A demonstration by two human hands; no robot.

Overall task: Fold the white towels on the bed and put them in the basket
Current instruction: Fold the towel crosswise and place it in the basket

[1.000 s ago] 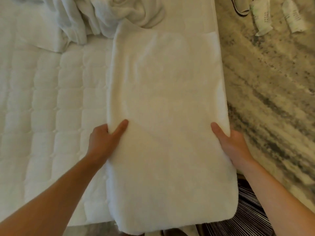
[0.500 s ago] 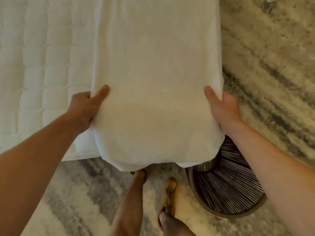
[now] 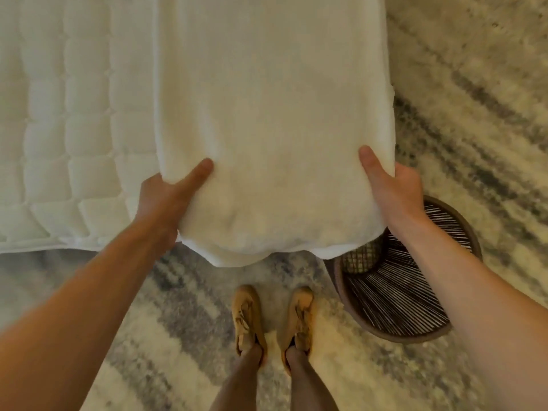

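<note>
Under both thumbs: the folded white towel point(image 3: 272, 129). Left hand point(image 3: 166, 200) and right hand point(image 3: 391, 188) each pinch a side edge near its front end, thumbs on top, fingers tucked out of sight below. Past the hands, the towel runs along the bed point(image 3: 68, 114); its near end overhangs the edge. Basket point(image 3: 400, 289) on the rug point(image 3: 474, 99), below the right wrist. Shoes point(image 3: 274, 318) between the forearms.

quilted white bed point(image 3: 74, 129) seen at left; folded white towel point(image 3: 267, 114) laid along its right edge, near end overhanging. patterned rug point(image 3: 474, 114) below, woven basket point(image 3: 400, 292) stood on it.
</note>
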